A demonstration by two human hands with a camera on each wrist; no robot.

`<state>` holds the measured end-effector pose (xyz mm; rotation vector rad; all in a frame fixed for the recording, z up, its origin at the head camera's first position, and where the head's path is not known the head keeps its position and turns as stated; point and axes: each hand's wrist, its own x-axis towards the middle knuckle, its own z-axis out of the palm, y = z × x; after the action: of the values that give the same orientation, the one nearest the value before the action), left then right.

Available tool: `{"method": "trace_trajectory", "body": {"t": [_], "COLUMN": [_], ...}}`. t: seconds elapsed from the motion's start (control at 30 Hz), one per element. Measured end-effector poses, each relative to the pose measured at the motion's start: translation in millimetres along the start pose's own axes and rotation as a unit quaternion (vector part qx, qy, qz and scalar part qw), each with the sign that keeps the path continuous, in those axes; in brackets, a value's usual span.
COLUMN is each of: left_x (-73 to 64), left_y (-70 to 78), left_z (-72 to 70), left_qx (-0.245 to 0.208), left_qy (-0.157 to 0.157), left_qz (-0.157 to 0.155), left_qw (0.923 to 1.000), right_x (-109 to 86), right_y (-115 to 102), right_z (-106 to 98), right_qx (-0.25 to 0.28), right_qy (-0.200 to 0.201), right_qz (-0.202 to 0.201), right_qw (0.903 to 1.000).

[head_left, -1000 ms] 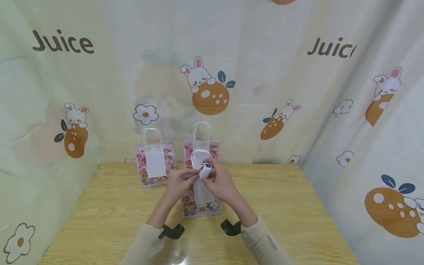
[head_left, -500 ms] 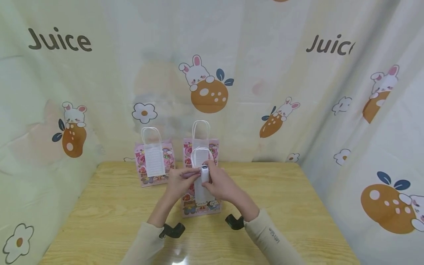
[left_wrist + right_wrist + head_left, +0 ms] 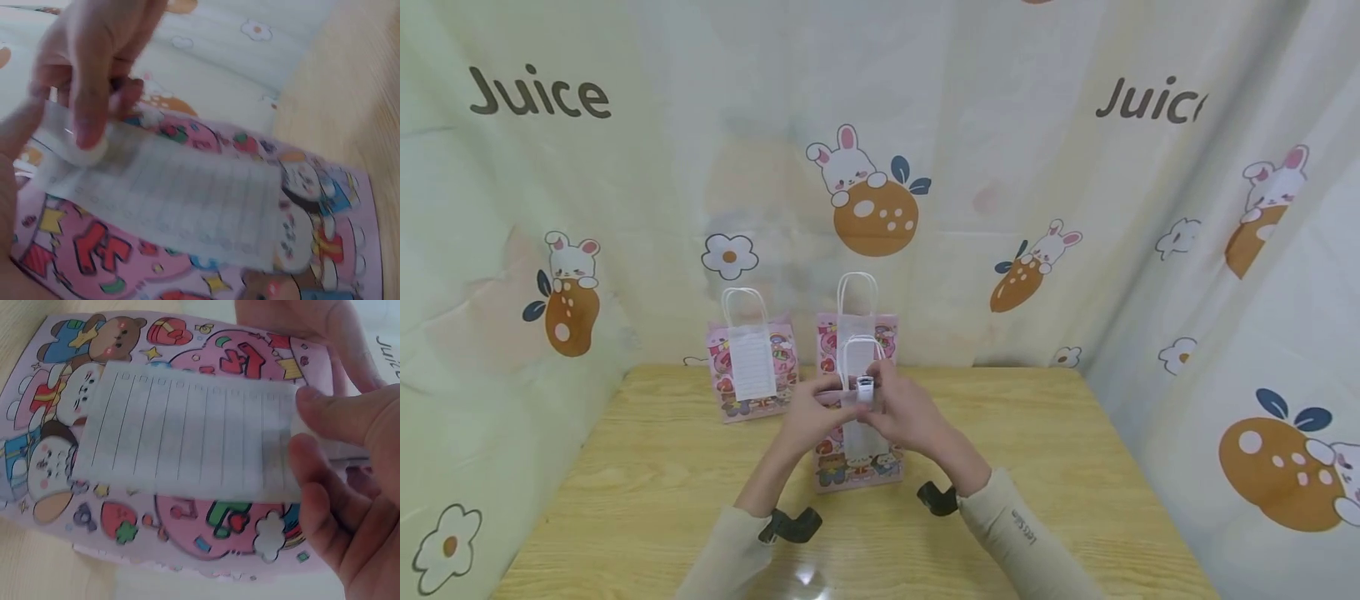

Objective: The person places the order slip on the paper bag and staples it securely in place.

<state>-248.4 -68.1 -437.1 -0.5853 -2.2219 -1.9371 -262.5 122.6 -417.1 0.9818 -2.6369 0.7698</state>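
Centred in the head view, a pink cartoon-print paper bag (image 3: 831, 471) stands upright with white rope handles. A lined paper strip (image 3: 187, 437) lies against its front. My left hand (image 3: 808, 417) pinches the bag's top edge from the left side, thumb towards me. My right hand (image 3: 913, 412) grips a small white stapler (image 3: 865, 392) between thumb and fingers at the same edge, over the strip's top. In the left wrist view the right thumb presses on the stapler's white rounded end (image 3: 94, 154). The stapler is mostly hidden by fingers in the right wrist view.
A similar pink bag (image 3: 784, 333) with a lined strip stands to the left on the wooden table (image 3: 1037, 467). Another such bag (image 3: 886, 331) stands directly behind the held one. A printed curtain (image 3: 970, 150) hangs behind the table.
The stapler has turned from tilted to upright and come onto the bag's top edge. My left hand has shifted slightly right, its fingers spreading along the edge towards the stapler.
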Motion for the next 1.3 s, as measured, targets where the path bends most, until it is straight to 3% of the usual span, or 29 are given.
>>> {"method": "trace_trajectory", "body": {"t": [0.13,0.37,0.53,0.83,1.0,1.17,1.3], "left_x": [2.2,0.2,-1.7,-0.2,0.0,3.0,4.2], "left_y": [1.9,1.8,-16.8,-22.6,-28.8,-32.2,-34.4], "left_z": [2.8,6.5,10.7,16.8,13.6,10.3,6.8], "left_qx": [0.004,-0.001,-0.004,0.066,0.073,0.048,0.040], "left_qy": [-0.004,-0.014,0.000,0.076,0.074,0.070,0.072], "left_qz": [-0.004,-0.015,-0.032,0.015,0.024,0.033,0.021], "left_qw": [1.0000,0.9998,0.9995,0.9948,0.9943,0.9958,0.9964], "right_x": [-0.8,7.0,7.5,6.1,6.2,10.4,16.5], "right_y": [1,-2,2,6,9,11,11], "right_z": [-2,-15,-12,2,12,17,17], "right_qx": [-0.018,-0.160,-0.129,-0.105,-0.123,-0.141,-0.145], "right_qy": [-0.010,-0.081,-0.101,-0.044,-0.014,0.028,0.015], "right_qz": [-0.003,-0.057,-0.086,-0.126,-0.131,-0.160,-0.156], "right_qw": [0.9998,0.9821,0.9826,0.9854,0.9836,0.9766,0.9769]}}
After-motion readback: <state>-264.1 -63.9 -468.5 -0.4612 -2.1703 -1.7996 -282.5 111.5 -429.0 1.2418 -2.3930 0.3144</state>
